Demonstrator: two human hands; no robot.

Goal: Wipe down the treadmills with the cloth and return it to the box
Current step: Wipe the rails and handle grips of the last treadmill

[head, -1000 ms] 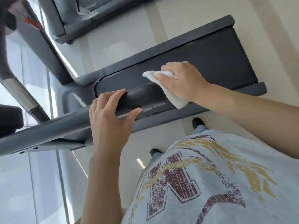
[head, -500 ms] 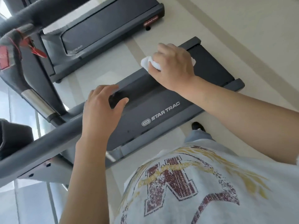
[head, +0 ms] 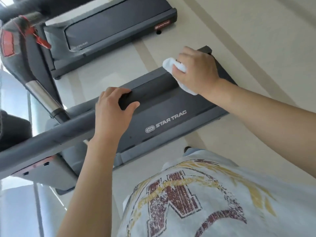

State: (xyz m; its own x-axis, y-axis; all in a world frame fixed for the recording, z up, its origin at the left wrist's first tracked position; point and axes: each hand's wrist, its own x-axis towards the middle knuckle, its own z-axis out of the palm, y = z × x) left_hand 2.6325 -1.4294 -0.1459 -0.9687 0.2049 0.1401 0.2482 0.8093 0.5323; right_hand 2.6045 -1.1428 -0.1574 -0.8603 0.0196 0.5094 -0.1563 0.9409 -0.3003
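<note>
A grey treadmill (head: 171, 122) marked STAR TRAC lies below me. Its dark handrail (head: 153, 89) runs from lower left to upper right. My left hand (head: 112, 113) wraps around the rail near its padded part. My right hand (head: 198, 71) grips a crumpled white cloth (head: 172, 65) and presses it against the rail's far end. Part of the cloth pokes out below my wrist. No box is in view.
A second treadmill (head: 111, 29) stands further off at the top. A grey upright with a chrome section (head: 42, 96) and a red safety clip (head: 41, 40) rises at the left. Pale tiled floor (head: 248, 31) lies at the right. My shoe (head: 187, 148) shows beside the deck.
My right hand has slid the cloth along the rail away from my left hand toward its far end. The view has tilted, so the second treadmill shows more fully.
</note>
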